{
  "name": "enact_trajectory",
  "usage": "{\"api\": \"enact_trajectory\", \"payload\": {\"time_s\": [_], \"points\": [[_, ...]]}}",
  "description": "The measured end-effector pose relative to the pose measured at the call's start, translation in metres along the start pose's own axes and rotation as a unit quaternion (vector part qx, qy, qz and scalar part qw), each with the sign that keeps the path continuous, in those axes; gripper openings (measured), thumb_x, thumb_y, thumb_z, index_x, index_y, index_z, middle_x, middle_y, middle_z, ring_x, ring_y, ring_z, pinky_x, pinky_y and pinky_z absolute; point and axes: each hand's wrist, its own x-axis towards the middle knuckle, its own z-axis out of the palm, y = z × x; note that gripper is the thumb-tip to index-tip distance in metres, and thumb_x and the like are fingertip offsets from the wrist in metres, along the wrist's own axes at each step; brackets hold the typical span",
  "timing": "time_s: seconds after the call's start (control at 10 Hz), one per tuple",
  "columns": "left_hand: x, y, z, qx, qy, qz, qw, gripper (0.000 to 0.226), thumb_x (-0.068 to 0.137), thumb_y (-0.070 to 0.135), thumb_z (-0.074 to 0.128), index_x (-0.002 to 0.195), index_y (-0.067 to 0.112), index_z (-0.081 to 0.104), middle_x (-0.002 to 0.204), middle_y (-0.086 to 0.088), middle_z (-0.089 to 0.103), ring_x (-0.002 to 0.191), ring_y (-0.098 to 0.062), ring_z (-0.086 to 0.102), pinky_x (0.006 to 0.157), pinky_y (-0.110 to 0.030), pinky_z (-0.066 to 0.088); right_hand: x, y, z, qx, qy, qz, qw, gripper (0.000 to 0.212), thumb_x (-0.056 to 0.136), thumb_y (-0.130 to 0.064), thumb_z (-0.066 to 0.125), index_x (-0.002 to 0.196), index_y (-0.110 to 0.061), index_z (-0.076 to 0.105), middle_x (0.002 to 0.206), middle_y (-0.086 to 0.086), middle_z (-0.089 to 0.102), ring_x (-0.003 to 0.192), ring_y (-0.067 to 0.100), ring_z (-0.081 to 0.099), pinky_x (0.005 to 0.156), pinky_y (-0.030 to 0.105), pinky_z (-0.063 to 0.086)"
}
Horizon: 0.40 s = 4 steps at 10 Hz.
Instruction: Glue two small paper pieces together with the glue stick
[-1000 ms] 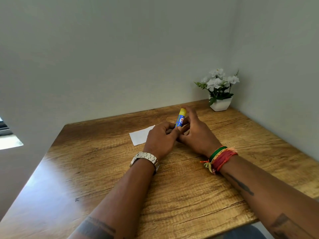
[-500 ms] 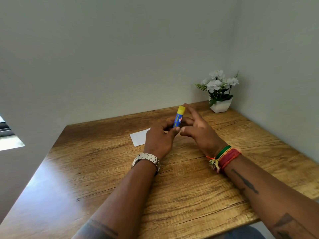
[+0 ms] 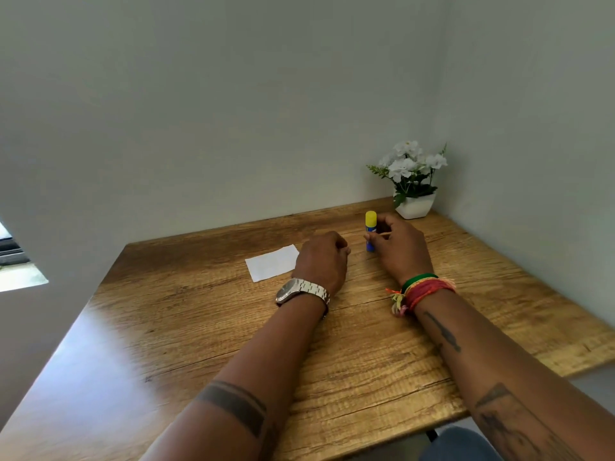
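A blue glue stick (image 3: pixel 370 231) with a yellow cap stands upright on the wooden table (image 3: pixel 199 327), held by the fingers of my right hand (image 3: pixel 399 247). My left hand (image 3: pixel 321 262) rests on the table a little to the left of it, fingers curled in, nothing visible in them. A small white paper piece (image 3: pixel 271 263) lies flat just left of my left hand, its right edge partly hidden by that hand. I see only this one paper piece.
A white pot with white flowers (image 3: pixel 412 181) stands in the far right corner, close behind the glue stick. Walls close the table at the back and right. A window opening (image 3: pixel 16 267) shows at the left.
The glue stick was held up between both hands. Now my left hand has let go and dropped to the table, and my right hand has moved the stick right and set it upright.
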Motion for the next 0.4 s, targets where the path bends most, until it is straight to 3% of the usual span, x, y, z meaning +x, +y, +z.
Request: {"api": "enact_trajectory", "payload": {"time_s": [0.3, 0.4], "points": [[0.0, 0.015, 0.007, -0.006, 0.001, -0.015, 1.0, 0.011, 0.095, 0.028, 0.064, 0.1, 0.023, 0.072, 0.101, 0.0, 0.073, 0.094, -0.019, 0.066, 0.073, -0.029, 0.048, 0.0, 0.003, -0.001, -0.06, -0.025, 0.049, 0.997, 0.048, 0.088, -0.025, 0.075, 0.133, -0.016, 0.06, 0.122, 0.008, 0.071, 0.11, 0.024, 0.066, 0.093, 0.032, 0.049], [-0.007, 0.01, -0.001, -0.001, 0.006, -0.027, 1.0, 0.012, 0.096, 0.028, 0.063, 0.1, 0.022, 0.072, 0.101, 0.0, 0.073, 0.093, -0.019, 0.066, 0.078, -0.032, 0.054, -0.008, -0.004, -0.005, -0.031, 0.036, 0.073, 0.996, 0.066, 0.08, -0.035, 0.083, 0.133, -0.014, 0.051, 0.132, 0.013, 0.055, 0.113, 0.028, 0.059, 0.092, 0.037, 0.05]]}}
